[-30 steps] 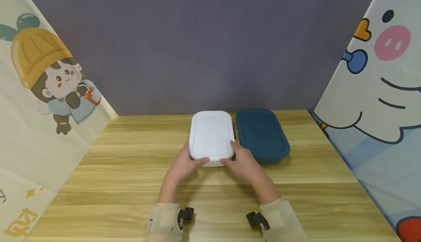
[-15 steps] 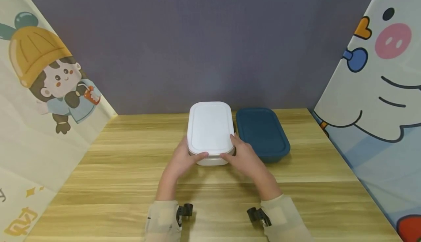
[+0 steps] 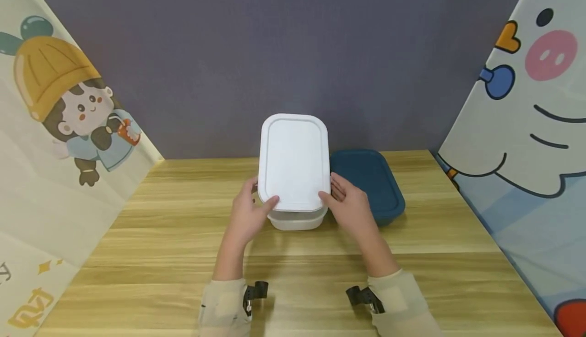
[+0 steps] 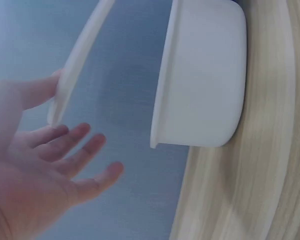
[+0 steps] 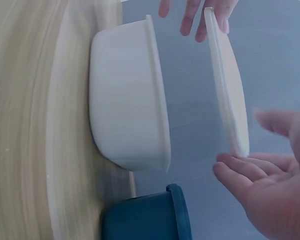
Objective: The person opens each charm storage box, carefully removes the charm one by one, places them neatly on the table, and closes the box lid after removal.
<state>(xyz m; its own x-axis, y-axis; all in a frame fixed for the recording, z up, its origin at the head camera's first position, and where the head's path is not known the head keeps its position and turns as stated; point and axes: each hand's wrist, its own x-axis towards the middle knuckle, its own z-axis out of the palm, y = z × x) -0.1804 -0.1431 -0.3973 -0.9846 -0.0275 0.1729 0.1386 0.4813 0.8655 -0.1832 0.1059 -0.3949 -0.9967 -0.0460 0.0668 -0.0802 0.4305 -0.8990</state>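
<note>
A white lid point(image 3: 294, 164) is raised above a white rectangular food container point(image 3: 297, 223), tilted with its far end higher. My left hand point(image 3: 247, 214) pinches the lid's near left corner, thumb on top and fingers beneath. At the near right corner my right hand point(image 3: 352, 207) holds it too, its fingers under the edge and its thumb at the top face. In the left wrist view a wide gap separates the lid point(image 4: 80, 60) from the container point(image 4: 205, 75). The container's inside is hidden under the lid.
A dark blue lidded container point(image 3: 371, 184) stands just right of the white one. Both rest on a wood-grain table point(image 3: 160, 255) near a grey back panel point(image 3: 293, 52). Printed cartoon panels flank the left and right sides.
Both hands have lifted the white lid up off the container, which stays on the table. The container's front rim now shows below the lid. The blue container has not moved.
</note>
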